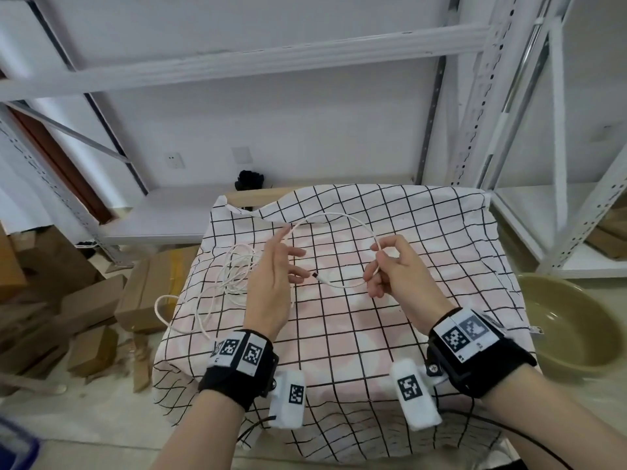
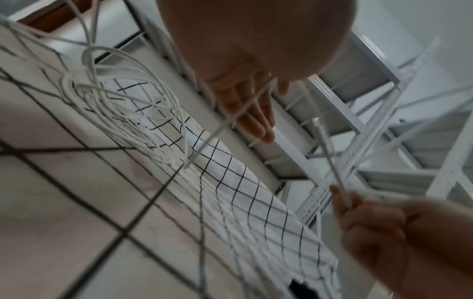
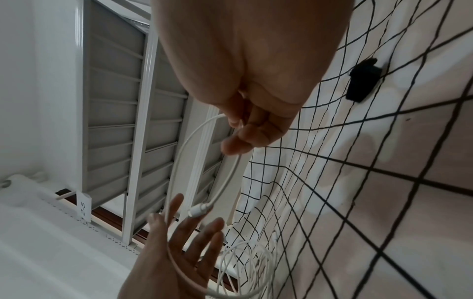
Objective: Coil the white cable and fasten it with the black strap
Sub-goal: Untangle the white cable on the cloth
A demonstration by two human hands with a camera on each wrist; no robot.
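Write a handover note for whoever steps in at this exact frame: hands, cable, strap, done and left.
Right hand pinches the white cable near its plug end.
Left hand is open, with the cable running across its fingers.
The rest of the cable lies loosely tangled on the checked cloth, partly hanging over its left edge.
Black strap lies on the cloth, untouched.
Done: first loop begun.
Left: coil and strap.
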